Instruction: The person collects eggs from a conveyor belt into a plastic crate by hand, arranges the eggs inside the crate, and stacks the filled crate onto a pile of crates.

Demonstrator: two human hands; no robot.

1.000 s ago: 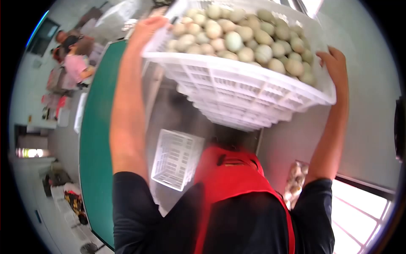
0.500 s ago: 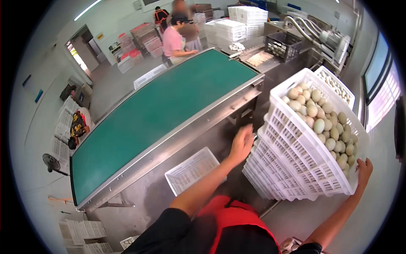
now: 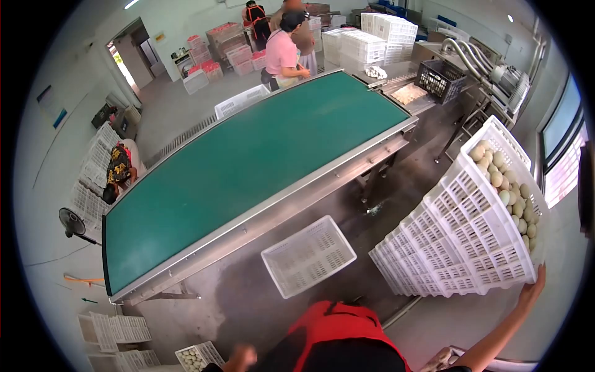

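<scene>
A tall stack of white plastic crates (image 3: 458, 229) stands at the right. Its top crate is filled with pale green and beige eggs (image 3: 508, 189). My right hand (image 3: 534, 286) touches the near right corner of the top crate; its fingers are partly hidden behind the crate. My left hand (image 3: 240, 358) is low at the bottom edge, blurred, near a small crate of eggs (image 3: 193, 359), and its fingers cannot be made out. An empty white crate (image 3: 308, 255) lies on the floor between the stack and the green conveyor belt (image 3: 248, 180).
Beyond the belt stands a person in a pink shirt (image 3: 282, 54); another bends by crates at the left (image 3: 119, 170). A black crate (image 3: 440, 80) and a motor with hoses (image 3: 509, 79) are at the back right. A fan (image 3: 73, 222) stands far left.
The view has swung toward the belt, putting the stack farther right. My left hand has left the top crate and dropped to the bottom edge. My right hand has stayed at its corner.
</scene>
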